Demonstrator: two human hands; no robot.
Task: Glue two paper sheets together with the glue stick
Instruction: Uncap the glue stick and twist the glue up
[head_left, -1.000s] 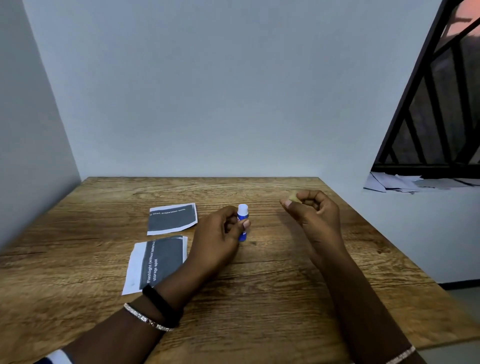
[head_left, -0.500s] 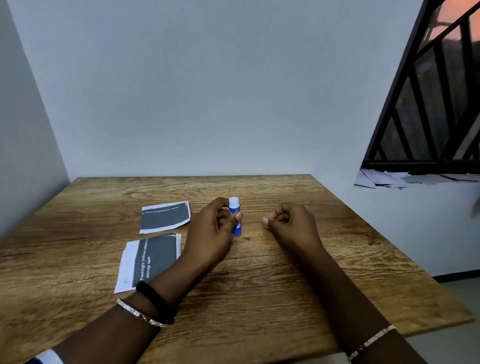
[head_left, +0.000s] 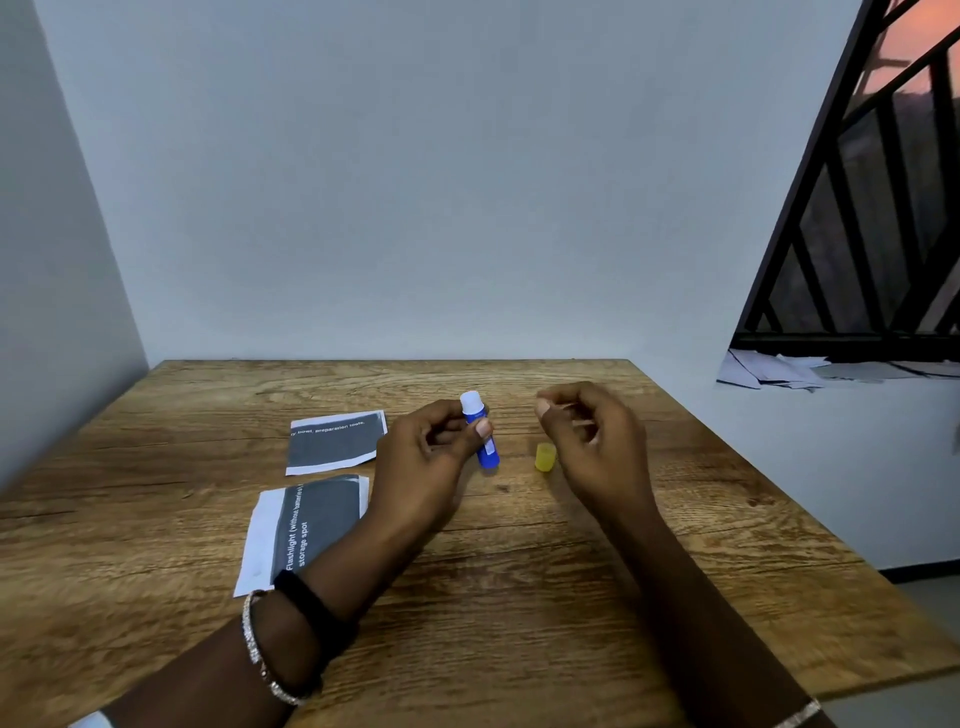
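Observation:
My left hand grips a blue glue stick between thumb and fingers, holding it upright with its white uncapped top showing. The yellow cap stands on the wooden table just right of the stick. My right hand hovers beside and above the cap with loosely curled fingers, holding nothing. Two printed paper sheets lie to the left: a smaller one farther back, and a larger one nearer me, partly under my left forearm.
The table stands in a corner, with walls behind and to the left. A window ledge at the right holds several loose papers below a black window grille. The table's right edge drops off to the floor.
My right hand, which held the yellow cap a second ago, has set it down on the table and lifted away. My left hand keeps its hold on the glue stick.

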